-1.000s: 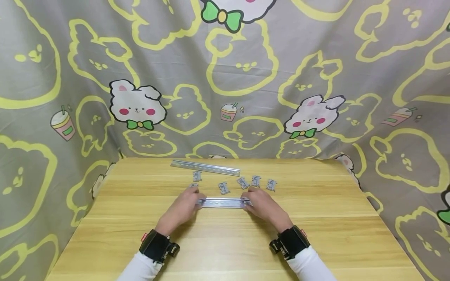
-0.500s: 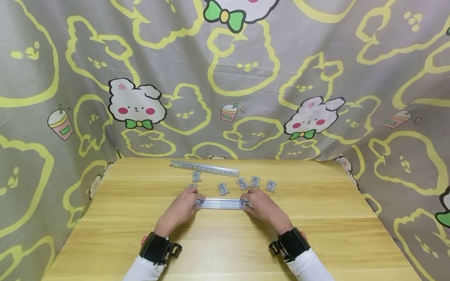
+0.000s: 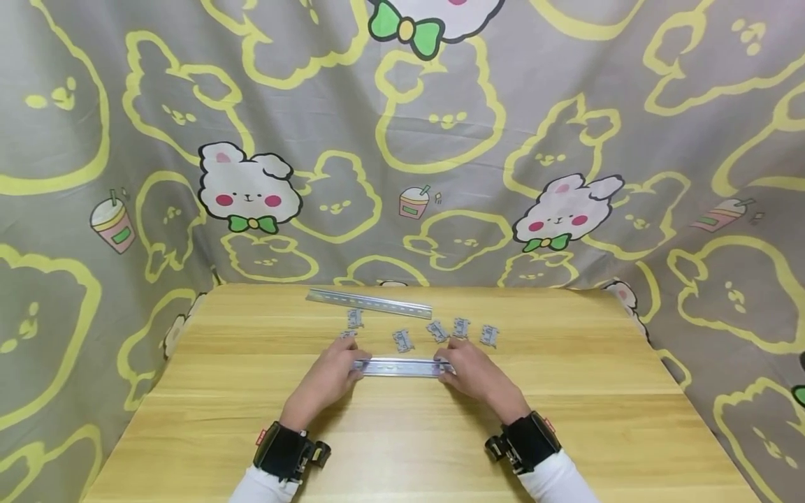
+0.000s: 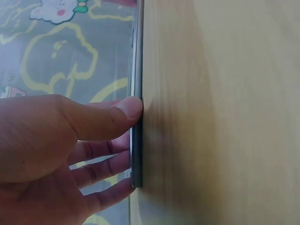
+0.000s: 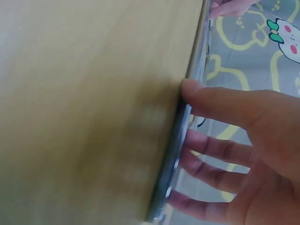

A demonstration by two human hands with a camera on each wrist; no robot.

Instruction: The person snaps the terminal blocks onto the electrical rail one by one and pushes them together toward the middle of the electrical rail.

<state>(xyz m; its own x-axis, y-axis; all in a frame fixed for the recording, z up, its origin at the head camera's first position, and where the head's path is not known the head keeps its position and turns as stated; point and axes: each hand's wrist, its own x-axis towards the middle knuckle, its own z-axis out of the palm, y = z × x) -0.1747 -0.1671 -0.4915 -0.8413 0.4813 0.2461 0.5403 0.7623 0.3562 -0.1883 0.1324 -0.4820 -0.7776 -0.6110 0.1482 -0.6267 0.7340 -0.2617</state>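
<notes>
A slotted metal DIN rail point(image 3: 400, 367) lies crosswise at the middle of the table, between both hands. My left hand point(image 3: 332, 370) grips its left end, thumb on the near edge and fingers at the far side. In the left wrist view the thumb point(image 4: 129, 107) presses on the rail point(image 4: 136, 154). At the other end my right hand point(image 3: 472, 369) holds the rail the same way. The right wrist view has its thumb point(image 5: 192, 90) against the rail's edge point(image 5: 169, 168), with the other fingers spread along the far side.
A second, longer slotted rail point(image 3: 371, 304) lies slightly slanted near the table's back edge. Several small grey clip-like pieces point(image 3: 403, 340) are scattered between the two rails, one partly hidden behind the left hand. A patterned curtain point(image 3: 352, 195) hangs behind the wooden table point(image 3: 402, 447).
Both hands keep their grip on the near rail, which stays in about the same place. The head view shifts slightly.
</notes>
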